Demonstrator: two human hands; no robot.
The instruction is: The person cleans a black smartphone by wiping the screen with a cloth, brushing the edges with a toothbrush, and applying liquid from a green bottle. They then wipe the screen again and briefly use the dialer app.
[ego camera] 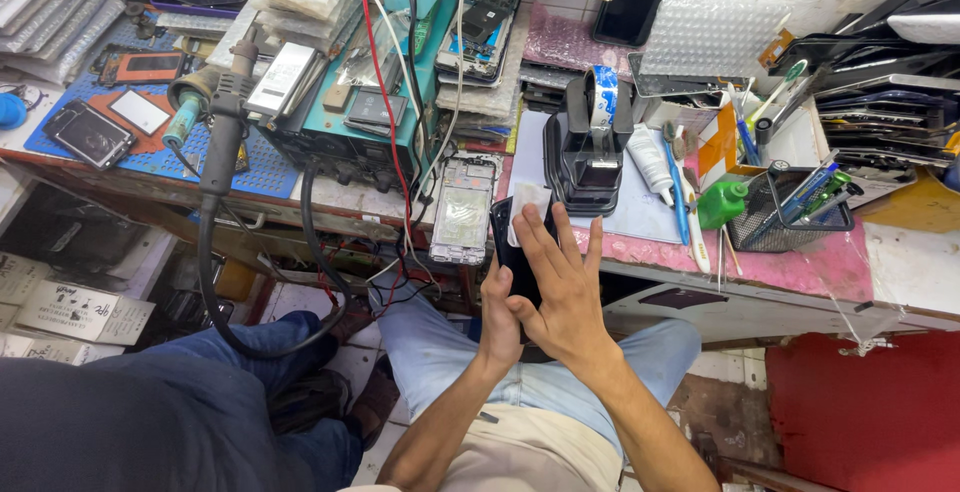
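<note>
Far left on the cluttered worktop [640, 214] a dark phone [88, 134] lies on the blue mat [262, 174], and a hot-air handle [222, 142] with its thick black hose hangs over the edge. Moving in, a bare phone frame [463, 211] lies flat near the worktop's front edge, its long axis running away from the person. Just right of it the left hand [499, 322] stands edge-on, its grip closed lightly around the lower part of a black phone [517, 252], held upright above the lap in front of the worktop, long axis pointing up toward the black stand [590, 147]. The right hand [565, 292] lies open and flat, fingers spread, pressing a white wipe [528, 204] against the phone's face. Further right stands a wire basket [790, 217] of pens.
</note>
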